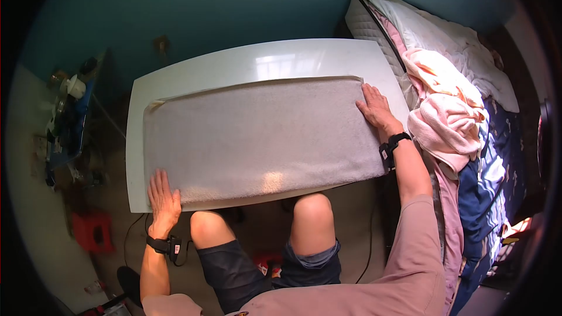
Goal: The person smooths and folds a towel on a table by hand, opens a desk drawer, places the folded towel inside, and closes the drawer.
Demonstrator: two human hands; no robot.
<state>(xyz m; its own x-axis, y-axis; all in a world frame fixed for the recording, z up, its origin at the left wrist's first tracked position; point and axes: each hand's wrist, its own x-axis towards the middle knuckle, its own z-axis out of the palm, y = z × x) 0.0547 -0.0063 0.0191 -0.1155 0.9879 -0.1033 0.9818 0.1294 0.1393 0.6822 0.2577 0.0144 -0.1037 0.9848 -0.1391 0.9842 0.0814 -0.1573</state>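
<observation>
A pale grey, towel-like cloth point(263, 134) lies spread in a long rectangle on a glossy white table point(234, 61). Its far edge is slightly raised, and a beige corner shows at the far left. My left hand point(164, 199) rests on the cloth's near left corner with the fingers stretched out. On the right edge, towards the far corner, my right hand point(379, 109) lies with its fingers extended. Neither hand grips anything. Black bands with small devices are strapped round both wrists.
To the right stands a bed with a pink blanket point(448, 123) and dark blue bedding point(483, 199). A cluttered blue shelf point(79, 123) is at the left, above a red stool point(92, 231). Cables point(370, 243) run along the floor. My knees are at the table's near edge.
</observation>
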